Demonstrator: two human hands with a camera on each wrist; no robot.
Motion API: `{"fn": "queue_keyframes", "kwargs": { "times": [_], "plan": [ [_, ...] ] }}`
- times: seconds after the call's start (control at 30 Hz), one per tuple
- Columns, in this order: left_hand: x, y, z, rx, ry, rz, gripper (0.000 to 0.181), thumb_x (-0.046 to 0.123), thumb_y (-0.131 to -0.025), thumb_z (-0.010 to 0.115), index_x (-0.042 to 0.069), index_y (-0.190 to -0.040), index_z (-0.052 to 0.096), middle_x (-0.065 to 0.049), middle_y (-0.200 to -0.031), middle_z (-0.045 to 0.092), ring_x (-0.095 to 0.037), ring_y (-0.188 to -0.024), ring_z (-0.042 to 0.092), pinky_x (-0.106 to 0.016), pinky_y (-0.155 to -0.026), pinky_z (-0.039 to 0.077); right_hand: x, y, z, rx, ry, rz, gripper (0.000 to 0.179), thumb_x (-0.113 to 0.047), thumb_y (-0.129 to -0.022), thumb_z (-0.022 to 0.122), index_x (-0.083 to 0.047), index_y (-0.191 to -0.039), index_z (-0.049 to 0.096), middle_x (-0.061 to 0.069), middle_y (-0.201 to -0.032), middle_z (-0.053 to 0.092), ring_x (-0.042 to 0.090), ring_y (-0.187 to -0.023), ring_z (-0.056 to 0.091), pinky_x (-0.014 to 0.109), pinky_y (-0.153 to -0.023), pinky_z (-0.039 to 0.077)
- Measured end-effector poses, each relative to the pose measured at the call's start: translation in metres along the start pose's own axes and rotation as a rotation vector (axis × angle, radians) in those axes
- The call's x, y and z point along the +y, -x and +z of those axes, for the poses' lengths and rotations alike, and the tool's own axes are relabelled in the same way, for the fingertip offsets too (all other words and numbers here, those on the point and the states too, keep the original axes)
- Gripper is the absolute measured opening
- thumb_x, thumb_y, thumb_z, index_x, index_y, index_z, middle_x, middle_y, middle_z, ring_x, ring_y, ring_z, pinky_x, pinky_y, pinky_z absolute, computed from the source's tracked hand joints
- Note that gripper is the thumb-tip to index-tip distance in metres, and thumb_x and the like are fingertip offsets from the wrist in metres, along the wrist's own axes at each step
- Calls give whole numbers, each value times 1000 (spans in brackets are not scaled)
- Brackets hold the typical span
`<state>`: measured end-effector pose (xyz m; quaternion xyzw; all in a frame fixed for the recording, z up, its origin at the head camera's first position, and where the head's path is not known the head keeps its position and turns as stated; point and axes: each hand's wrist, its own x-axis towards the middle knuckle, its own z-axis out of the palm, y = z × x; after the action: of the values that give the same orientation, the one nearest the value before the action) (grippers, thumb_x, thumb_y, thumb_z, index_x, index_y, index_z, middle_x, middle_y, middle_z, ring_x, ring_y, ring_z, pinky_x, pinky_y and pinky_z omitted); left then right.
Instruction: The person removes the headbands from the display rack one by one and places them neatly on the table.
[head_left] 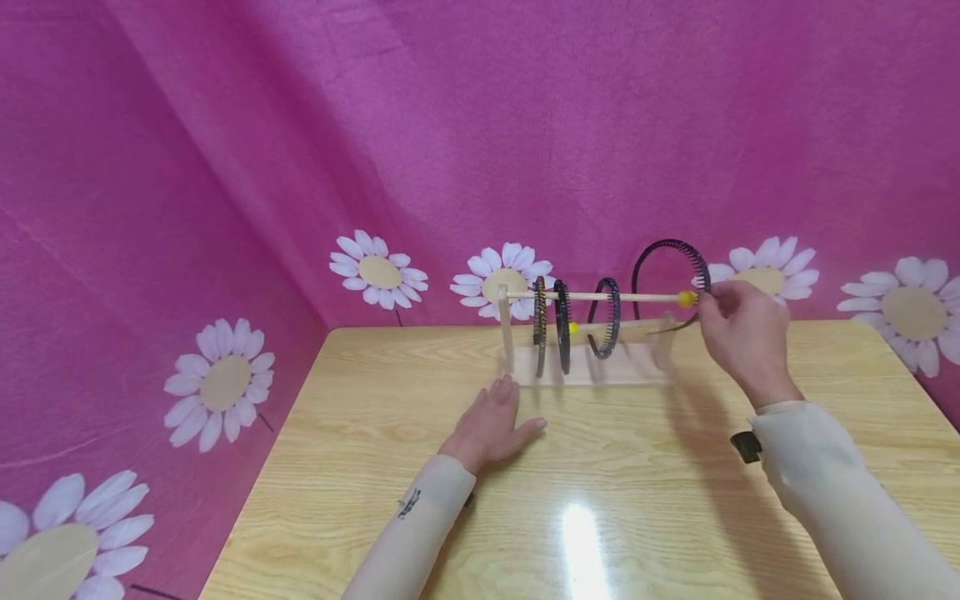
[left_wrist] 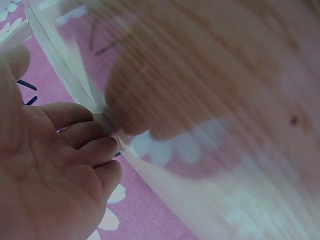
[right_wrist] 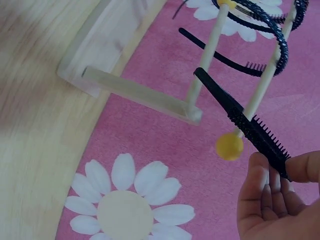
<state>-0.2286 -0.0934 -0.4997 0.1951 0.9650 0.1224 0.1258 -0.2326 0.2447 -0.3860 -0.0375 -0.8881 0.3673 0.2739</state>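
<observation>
A black toothed headband (head_left: 660, 244) is pinched between the thumb and fingers of my right hand (head_left: 750, 337). It crosses the front rod close to the yellow end ball (right_wrist: 230, 146); whether its loop encircles the rod I cannot tell. The display stand has a clear-looking base (head_left: 592, 377) and two pale rods. Three more headbands are on it: a brown-patterned one (head_left: 540, 342), a black one (head_left: 563, 342) and a dark speckled one (head_left: 613, 317). My left hand (head_left: 487, 425) rests on the table, straight fingers touching the stand's front left corner.
The stand is near the back edge of the wood-grain table (head_left: 360, 467). Behind and to the left hangs a pink cloth (head_left: 465, 125) with white daisies. A second yellow ball (head_left: 573, 328) caps the lower rear rod.
</observation>
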Motion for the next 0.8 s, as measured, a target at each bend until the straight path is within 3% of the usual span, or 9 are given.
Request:
{"fn": "queue_keyframes", "kwargs": {
  "times": [0.13,0.33,0.4,0.8],
  "plan": [
    [0,-1,-1,7,3,3,91,69,-98,38,2,-158,25,-14,-165,16,-28,-151,16,-41,-122,15,-1,-3,-3,16,5,4,30,-18,-97,59,6,-109,72,25,-95,72,28,-81,62,28,-69,41],
    [0,-2,-1,11,-10,5,91,69,-98,38,2,-158,26,-16,-165,18,-29,-151,19,-43,-122,17,-3,-5,-8,11,-29,43,33,-20,-97,59,7,-112,71,26,-99,71,-6,-70,51,21,-68,41],
    [0,-2,-1,10,-12,4,91,69,-98,38,2,-158,27,-16,-165,18,-30,-151,20,-44,-121,18,-4,-5,-9,10,-40,52,34,-21,-97,58,7,-113,71,27,-100,71,-11,-68,46,22,-69,41],
    [1,-1,-3,2,2,-9,91,69,-98,40,2,-158,25,-15,-165,17,-29,-151,19,-44,-121,19,-9,-12,-20,-8,-62,99,37,-27,-99,56,4,-115,70,22,-101,69,2,-73,53,21,-65,43]
  ]
}}
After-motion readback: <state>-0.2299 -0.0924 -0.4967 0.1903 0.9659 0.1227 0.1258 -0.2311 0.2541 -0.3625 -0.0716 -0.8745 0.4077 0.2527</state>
